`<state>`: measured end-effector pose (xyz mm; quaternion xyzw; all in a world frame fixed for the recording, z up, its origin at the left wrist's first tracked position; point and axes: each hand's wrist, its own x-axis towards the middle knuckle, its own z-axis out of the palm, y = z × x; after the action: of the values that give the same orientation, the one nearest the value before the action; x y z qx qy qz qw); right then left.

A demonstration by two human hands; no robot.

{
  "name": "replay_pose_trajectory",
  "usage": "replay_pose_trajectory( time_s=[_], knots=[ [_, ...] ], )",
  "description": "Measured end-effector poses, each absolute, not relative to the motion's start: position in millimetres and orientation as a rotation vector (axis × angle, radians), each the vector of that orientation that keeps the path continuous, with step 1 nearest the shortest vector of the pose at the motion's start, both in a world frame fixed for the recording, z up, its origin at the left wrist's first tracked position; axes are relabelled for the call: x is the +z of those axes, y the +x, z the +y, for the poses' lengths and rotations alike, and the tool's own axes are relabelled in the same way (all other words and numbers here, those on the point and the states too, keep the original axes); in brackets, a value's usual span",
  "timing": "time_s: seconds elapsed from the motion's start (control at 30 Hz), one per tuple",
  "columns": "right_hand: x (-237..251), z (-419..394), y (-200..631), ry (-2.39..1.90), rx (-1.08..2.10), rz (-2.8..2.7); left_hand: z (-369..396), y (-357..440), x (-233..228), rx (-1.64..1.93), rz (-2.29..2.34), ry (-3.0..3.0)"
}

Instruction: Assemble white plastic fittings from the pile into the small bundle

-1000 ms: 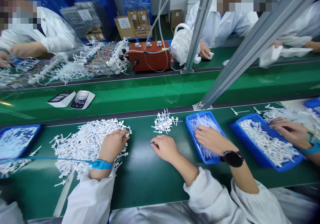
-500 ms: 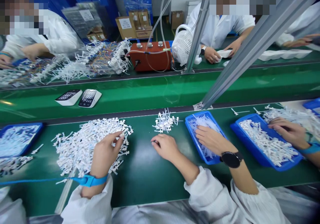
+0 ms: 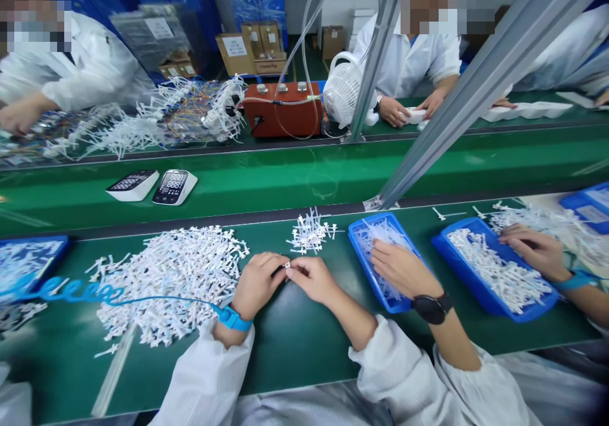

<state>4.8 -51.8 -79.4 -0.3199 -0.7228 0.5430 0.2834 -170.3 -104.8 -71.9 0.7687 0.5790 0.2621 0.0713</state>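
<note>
Your left hand (image 3: 257, 284) and right hand (image 3: 311, 278) meet fingertip to fingertip, both pinched on one small white plastic piece (image 3: 287, 265) between the big loose heap (image 3: 171, 277) and the small stack (image 3: 310, 232), apparently mid-joining; seating it next calls for a careful, aligned push.

The left hand (image 3: 257, 283), which a second ago was lying on the big pile (image 3: 171, 280) and half a second ago was picking at its right edge, is now meeting the right hand (image 3: 311, 278) at the middle of the bench, both pinching one small white part (image 3: 287, 265) between fingertips. The blue wrist cord (image 3: 95, 294) is now trailing across the pile in coils. On the belt, the two white monitors (image 3: 152, 186) are sitting further right than before, and across it a co-worker's hands (image 3: 412, 110) are now closing together on a white piece.
</note>
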Motion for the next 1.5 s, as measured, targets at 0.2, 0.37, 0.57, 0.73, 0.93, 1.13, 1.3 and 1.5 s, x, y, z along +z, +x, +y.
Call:
replay_pose_trajectory(
  time_s=[0.2,0.37,0.57,0.73,0.93,1.13,1.3,1.5],
  knots=[
    [-73.3,-48.9,9.1,-0.921,1.390,-1.959,-103.4,-175.1,-76.0,0.801,1.721,2.302],
    [-72.9,-45.0,13.0,-0.964,1.277,-2.084,-104.1,-176.3,-76.6,0.751,1.719,2.276],
    [-77.2,-41.9,14.0,-0.999,1.133,-2.266,-101.4,-178.9,-73.4,0.623,1.703,2.272],
    [-81.5,-40.3,16.7,-1.006,1.080,-2.323,-100.6,-179.5,-76.4,0.604,1.733,2.261],
    [-82.4,-43.9,5.4,-1.075,0.958,-2.408,-96.7,-180.3,-66.9,0.669,1.725,2.257],
    [-50.0,-22.3,102.3,-1.223,1.115,-2.109,-47.2,-113.2,-17.0,0.712,1.556,2.390],
    [-45.7,-4.6,191.6,-0.933,1.616,-1.223,19.0,-35.2,-13.0,0.611,1.549,2.403],
    [-44.3,-4.4,187.7,-0.819,1.741,-0.944,57.2,-14.6,-36.1,0.568,1.580,2.367]
  ],
)
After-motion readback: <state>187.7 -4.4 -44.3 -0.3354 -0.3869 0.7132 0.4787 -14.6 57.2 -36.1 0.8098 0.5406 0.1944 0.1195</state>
